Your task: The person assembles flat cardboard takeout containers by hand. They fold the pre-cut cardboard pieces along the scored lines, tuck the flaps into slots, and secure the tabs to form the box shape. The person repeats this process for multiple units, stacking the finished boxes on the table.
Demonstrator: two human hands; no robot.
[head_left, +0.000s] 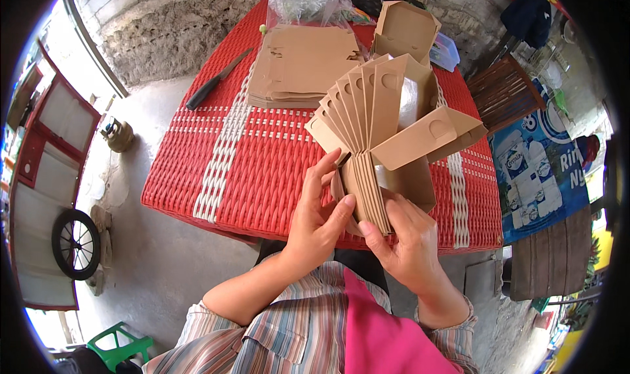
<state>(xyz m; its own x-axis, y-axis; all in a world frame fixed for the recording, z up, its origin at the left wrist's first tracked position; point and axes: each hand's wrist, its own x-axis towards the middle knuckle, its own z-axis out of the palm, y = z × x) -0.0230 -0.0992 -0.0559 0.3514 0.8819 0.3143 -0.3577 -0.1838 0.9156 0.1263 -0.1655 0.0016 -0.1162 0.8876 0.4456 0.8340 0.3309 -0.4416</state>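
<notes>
Between my hands is a stack of brown cardboard box pieces (365, 189), pressed together at the near end. Their upper flaps spread out like a fan toward the far side. My left hand (319, 213) grips the stack's left side, with the thumb across its near part and the index finger reaching up along it. On the right side, my right hand (408, 237) holds the lower end, its thumb close to the left one. Just behind and to the right lies an open brown carton (420, 184) with a pale inside, partly hidden by the flaps and my right hand.
Flat cardboard sheets (302, 62) lie piled on the red woven table (262, 190), beside a black-handled knife (216, 80). An open cardboard box (407, 29), a clear plastic bag (305, 3) and a plastic container (445, 52) stand farther back. A wooden chair (505, 92) is at right.
</notes>
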